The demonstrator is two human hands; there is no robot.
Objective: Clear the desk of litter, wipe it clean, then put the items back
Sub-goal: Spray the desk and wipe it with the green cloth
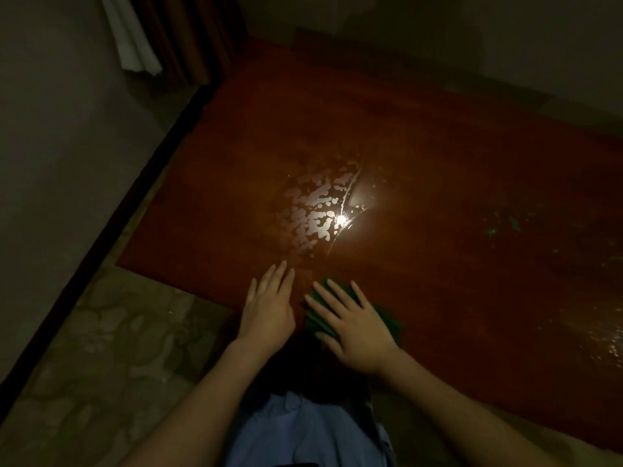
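Right hand (354,326) flat, fingers straight and spread, palm down on a green cloth (318,320). Grip is wide, nothing pinched; it presses the cloth onto the bench (438,146). Cloth sits directly under the palm and fingers, poking out at the fingertips, on the thumb side and a little on the outer side. It looks folded, soft, dark green, with layered edges showing toward the left hand.

Left hand (269,308) just beside the right one, also flat, fingers straight and close together, palm down on bare bench surface. Wide grip, holds nothing. Can't tell if it touches the cloth edge; a narrow gap seems to separate them.

Bench: reddish-brown, glossy, flat, straight edges, corner on the left-hand side. Ahead of both hands, a wet patch (313,214) of pale beaded droplets, blotchy, with a bright light glare on its right side and thin curved streaks. More wet sheen far right of the right hand, near the bench edge.

Left of the left hand: patterned floor (101,348), dull, mottled. Beyond it a dark baseboard and plain wall (50,163). Below the wrists, blue fabric of the person's clothes (303,433).
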